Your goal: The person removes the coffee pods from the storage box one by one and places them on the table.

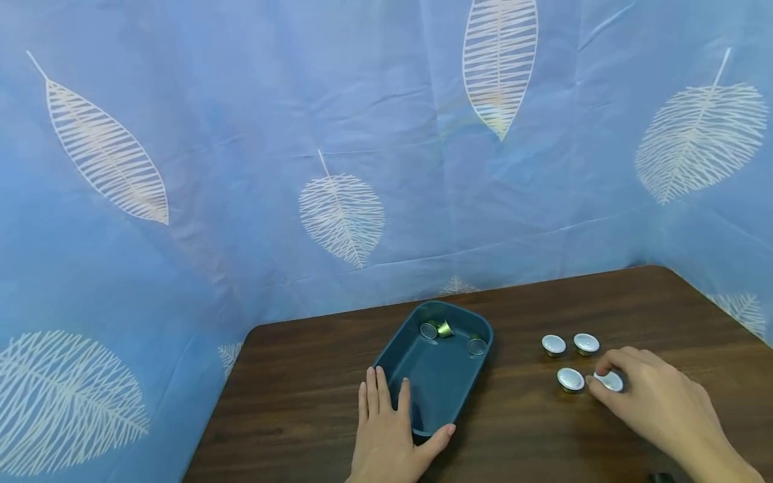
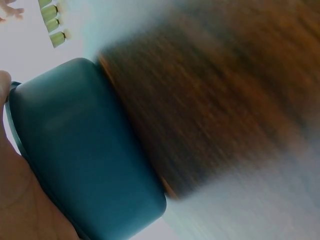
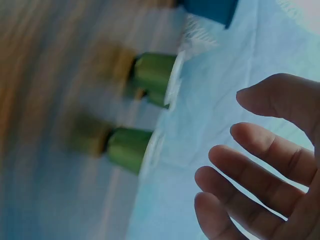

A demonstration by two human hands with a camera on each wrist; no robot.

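Observation:
My left hand [image 1: 386, 436] rests at the near left corner of a dark teal tray [image 1: 431, 389], fingers straight along its side and thumb by the near end. In the left wrist view the palm lies against the tray's outer wall [image 2: 85, 150]. My right hand [image 1: 658, 396] hovers with thumb and index finger on either side of a coffee capsule [image 1: 610, 381], which stands foil lid up. The right wrist view shows those fingers [image 3: 255, 165] spread apart, with green capsules [image 3: 155, 77] beyond them. Whether any fingertip touches a capsule is unclear.
Beside the right hand stand more foil-topped capsules [image 1: 570, 380] on the brown wooden table [image 1: 290, 389]. Three capsules [image 1: 445, 329] lie tipped at the tray's far end. A blue leaf-patterned cloth [image 1: 398, 168] hangs behind the table. A small dark object [image 1: 661, 477] shows at the bottom edge.

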